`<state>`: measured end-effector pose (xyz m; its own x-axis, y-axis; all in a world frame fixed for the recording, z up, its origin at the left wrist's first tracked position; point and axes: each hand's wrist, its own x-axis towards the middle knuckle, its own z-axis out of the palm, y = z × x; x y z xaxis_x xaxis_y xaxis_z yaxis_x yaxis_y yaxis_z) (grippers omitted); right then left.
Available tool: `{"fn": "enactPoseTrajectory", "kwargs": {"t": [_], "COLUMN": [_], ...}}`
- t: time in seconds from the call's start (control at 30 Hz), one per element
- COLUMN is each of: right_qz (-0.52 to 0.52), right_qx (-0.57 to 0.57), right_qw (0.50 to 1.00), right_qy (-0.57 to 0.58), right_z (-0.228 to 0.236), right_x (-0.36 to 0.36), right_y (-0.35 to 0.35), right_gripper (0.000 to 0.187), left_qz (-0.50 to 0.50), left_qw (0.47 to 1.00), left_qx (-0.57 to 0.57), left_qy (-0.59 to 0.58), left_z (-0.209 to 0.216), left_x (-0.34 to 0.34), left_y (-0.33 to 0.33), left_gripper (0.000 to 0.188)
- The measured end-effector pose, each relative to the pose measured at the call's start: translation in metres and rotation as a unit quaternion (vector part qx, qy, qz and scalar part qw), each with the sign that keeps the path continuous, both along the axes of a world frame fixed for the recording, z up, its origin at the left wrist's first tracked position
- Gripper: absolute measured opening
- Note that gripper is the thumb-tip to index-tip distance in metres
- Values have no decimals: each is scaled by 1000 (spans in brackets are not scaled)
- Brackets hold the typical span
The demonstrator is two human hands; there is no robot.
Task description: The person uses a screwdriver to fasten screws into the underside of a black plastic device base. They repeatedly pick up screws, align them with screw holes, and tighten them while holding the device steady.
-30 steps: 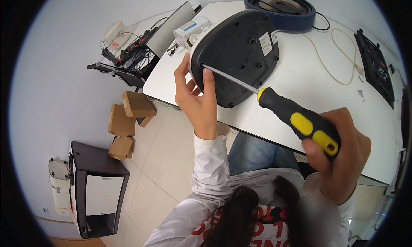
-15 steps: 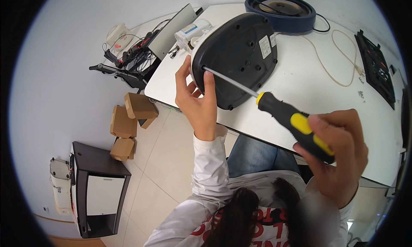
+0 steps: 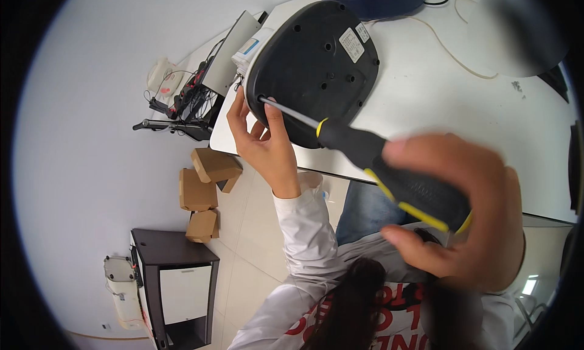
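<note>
A black oval appliance base (image 3: 289, 61) with a pale rim is tipped up on the white table, its underside facing me, with several screw holes, small feet and white labels. My left hand (image 3: 267, 152) grips its near left edge, thumb on the underside and fingers behind the rim. A screwdriver (image 3: 420, 189) with a black and yellow handle points into a hole at that edge, its shaft beside my left thumb. My right hand (image 3: 486, 219), blurred, is curled loosely about the handle, thumb held away from it. The screwdriver's tip is hidden in the hole.
Behind the base is a dark blue round appliance part (image 3: 380, 4). A pale cord (image 3: 447, 45) and small loose screws (image 3: 517, 89) lie on the white table (image 3: 420, 94). Cardboard boxes (image 3: 199, 190) and a dark cabinet (image 3: 176, 249) stand on the floor at left.
The screwdriver handle has turned, its yellow strips now on the lower side, and my right thumb has come away from it. My view has shifted; the left hand keeps its hold on the base.
</note>
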<state>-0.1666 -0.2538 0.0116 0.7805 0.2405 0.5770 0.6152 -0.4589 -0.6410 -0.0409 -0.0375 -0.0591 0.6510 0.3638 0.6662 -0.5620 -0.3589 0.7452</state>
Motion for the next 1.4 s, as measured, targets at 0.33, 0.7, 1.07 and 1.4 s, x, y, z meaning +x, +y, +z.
{"fn": "enactPoseTrajectory", "kwargs": {"t": [0.33, 0.7, 1.07, 1.4], "right_qz": [-88, -94, -52, -67], "right_qx": [-114, 62, -5, -15], "right_qw": [984, 991, 997, 996], "right_qy": [-105, -75, -56, -63], "right_z": [-12, -7, -18, -13], "right_x": [2, 17, 8, 11], "right_y": [-4, 4, -6, -10], "right_gripper": [45, 53, 47, 49], "left_qz": [20, -1, 25, 9], "left_qw": [999, 1000, 1000, 1000], "left_qx": [16, 14, 15, 18], "left_qy": [-23, -16, -11, -13], "left_z": [-6, 0, 1, -1], "left_x": [6, -1, 1, 2], "left_y": [-2, -4, -10, -14], "left_gripper": [46, 42, 40, 39]}}
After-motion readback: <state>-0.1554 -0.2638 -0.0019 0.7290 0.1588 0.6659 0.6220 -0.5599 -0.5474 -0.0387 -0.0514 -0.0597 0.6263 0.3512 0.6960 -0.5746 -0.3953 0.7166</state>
